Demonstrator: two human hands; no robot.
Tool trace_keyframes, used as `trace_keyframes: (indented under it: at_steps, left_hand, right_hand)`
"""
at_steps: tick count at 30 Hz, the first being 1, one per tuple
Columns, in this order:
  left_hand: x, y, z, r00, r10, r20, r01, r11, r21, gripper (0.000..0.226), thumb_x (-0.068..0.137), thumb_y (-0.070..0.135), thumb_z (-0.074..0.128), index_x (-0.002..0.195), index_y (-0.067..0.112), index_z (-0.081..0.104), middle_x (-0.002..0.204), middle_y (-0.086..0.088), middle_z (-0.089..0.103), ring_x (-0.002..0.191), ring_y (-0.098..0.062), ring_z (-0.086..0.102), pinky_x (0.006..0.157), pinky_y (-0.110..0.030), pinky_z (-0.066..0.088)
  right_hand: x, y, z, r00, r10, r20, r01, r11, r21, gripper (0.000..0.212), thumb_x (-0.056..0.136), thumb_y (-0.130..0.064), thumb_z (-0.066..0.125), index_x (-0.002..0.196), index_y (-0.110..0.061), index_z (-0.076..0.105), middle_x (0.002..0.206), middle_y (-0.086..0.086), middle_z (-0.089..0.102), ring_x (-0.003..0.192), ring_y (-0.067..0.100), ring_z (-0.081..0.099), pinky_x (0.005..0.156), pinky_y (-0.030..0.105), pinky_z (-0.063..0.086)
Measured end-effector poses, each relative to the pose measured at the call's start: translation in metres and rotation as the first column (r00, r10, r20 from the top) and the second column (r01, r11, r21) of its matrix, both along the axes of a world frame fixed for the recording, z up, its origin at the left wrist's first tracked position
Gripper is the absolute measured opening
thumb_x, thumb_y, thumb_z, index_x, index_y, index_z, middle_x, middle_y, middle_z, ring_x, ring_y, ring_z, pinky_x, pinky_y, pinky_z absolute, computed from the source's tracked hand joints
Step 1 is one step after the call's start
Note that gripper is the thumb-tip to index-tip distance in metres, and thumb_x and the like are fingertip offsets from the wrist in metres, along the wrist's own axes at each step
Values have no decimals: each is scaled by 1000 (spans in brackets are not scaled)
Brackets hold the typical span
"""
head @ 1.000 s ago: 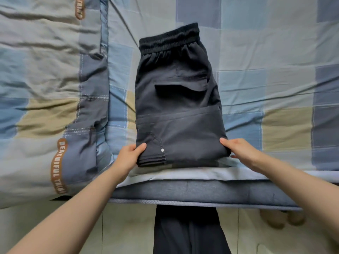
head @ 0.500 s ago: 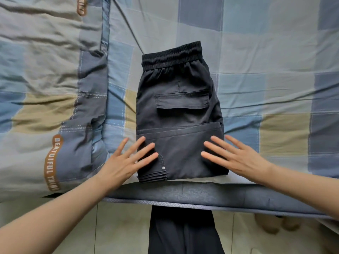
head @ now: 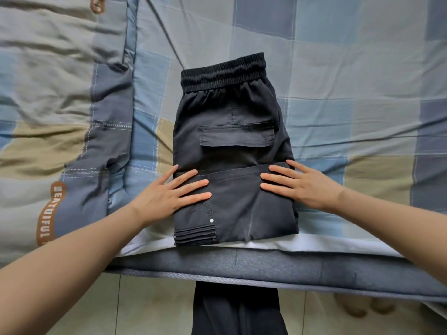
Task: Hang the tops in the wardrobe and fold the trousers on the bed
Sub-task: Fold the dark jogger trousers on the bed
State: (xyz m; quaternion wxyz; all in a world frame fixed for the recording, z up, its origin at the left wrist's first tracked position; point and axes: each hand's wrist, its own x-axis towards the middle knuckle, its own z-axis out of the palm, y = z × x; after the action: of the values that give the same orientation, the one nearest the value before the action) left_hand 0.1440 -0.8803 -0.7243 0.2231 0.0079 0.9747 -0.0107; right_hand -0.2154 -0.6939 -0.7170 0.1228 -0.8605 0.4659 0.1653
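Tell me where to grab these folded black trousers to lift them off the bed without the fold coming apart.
Probably best to take the folded trousers by their two long side edges, one hand from each side, about where the left hand and right hand now lie flat. There the folded-up leg overlaps the seat, so fingers slid under and thumbs on top would pinch all layers together. Lifting by the waistband would likely let the fold drop open.

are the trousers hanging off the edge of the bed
No, the folded trousers lie wholly on the bed, their near end just inside its edge.

probably a bedroom: bed [head: 314,267], checked quilt [head: 48,93]
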Motion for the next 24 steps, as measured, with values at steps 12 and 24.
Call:
trace_keyframes:
  at_steps: [12, 24]
  left_hand:
    - [-8, 8, 69, 579, 536, 614, -745, 44, 665, 42, 96, -4, 47, 111, 35, 54, 125, 9, 57, 123, 6, 51, 103, -10, 33]
    - [-81, 15, 45, -338, 832, 440, -483, -554, 678, 32, 91, 32, 65, 116, 12, 60, 104, 2, 67, 100, -13, 64, 84, -22, 49]
  right_hand:
    - [8, 22, 66, 313, -862, 399, 525, 507, 683, 31, 95, -21, 46, 119, -37, 59, 122, -15, 64, 107, -4, 58, 92, 17, 42]
    - [34, -68, 38, -295, -912, 284, 860, -123, 496, 43, 99, -42, 42, 129, -12, 46, 129, 8, 55, 122, 30, 47, 88, 31, 33]
